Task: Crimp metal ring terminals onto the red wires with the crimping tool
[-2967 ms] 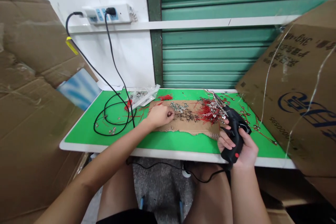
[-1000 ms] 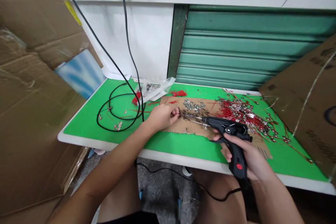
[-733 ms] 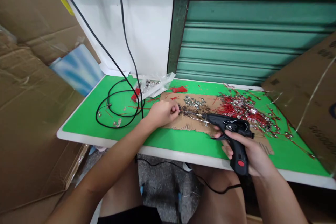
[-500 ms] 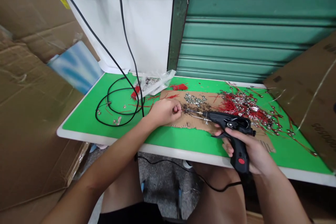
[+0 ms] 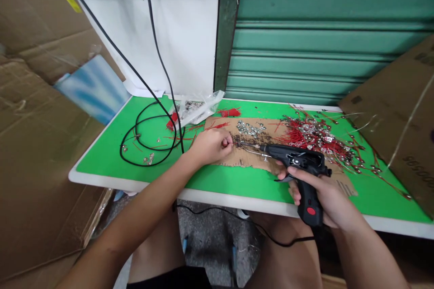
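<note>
My right hand (image 5: pixel 322 189) is wrapped round the grip of a black soldering gun (image 5: pixel 291 156) with a red button. Its thin metal tip points left, close to the fingertips of my left hand (image 5: pixel 213 145). Those fingers are pinched together, and what they hold is too small to make out. Under the tip lies a piece of brown cardboard (image 5: pixel 233 158) with dark marks and small silver discs (image 5: pixel 249 128) on it. To the right is a heap of red wires (image 5: pixel 298 134) with round metal pieces at their ends.
On the green tabletop (image 5: pixel 101 158), a looped black cable (image 5: pixel 124 153) lies at the left. Behind it are a clear plastic bag (image 5: pixel 198 107) and a red wire bundle (image 5: pixel 229 112). Large cardboard boxes (image 5: pixel 37 167) stand left and right; a green shutter (image 5: pixel 322 49) is behind.
The view has shifted slightly, so most things appear a little further left. Both hands keep nearly the same pose, with the tool tip still beside my left fingertips.
</note>
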A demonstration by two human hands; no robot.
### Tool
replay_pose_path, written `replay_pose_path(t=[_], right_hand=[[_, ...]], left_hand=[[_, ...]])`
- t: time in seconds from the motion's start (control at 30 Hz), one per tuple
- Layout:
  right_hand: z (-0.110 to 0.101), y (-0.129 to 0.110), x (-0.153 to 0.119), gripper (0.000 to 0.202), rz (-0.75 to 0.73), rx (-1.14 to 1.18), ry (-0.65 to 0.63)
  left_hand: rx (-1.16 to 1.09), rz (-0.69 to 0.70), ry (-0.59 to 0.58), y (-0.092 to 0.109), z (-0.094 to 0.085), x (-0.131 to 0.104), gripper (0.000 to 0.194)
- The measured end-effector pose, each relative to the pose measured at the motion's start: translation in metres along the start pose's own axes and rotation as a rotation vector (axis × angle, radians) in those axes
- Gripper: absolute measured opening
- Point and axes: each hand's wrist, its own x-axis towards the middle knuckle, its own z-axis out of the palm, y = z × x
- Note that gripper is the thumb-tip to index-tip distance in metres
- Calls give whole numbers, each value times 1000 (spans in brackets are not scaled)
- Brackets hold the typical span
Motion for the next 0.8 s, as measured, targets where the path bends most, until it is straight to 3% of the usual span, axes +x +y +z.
replay_pose_path(t=[0.27, 0.53, 0.8], right_hand=[[6, -3, -5, 51, 33, -29, 38], [5, -4, -6, 51, 51, -45, 58], [7, -7, -8, 52, 9, -91, 44]], left_hand=[[-30, 29, 43, -1, 2, 0, 8], [-49, -32, -5, 2, -1, 1, 11], [-80, 8, 44, -2, 2, 2, 13]])
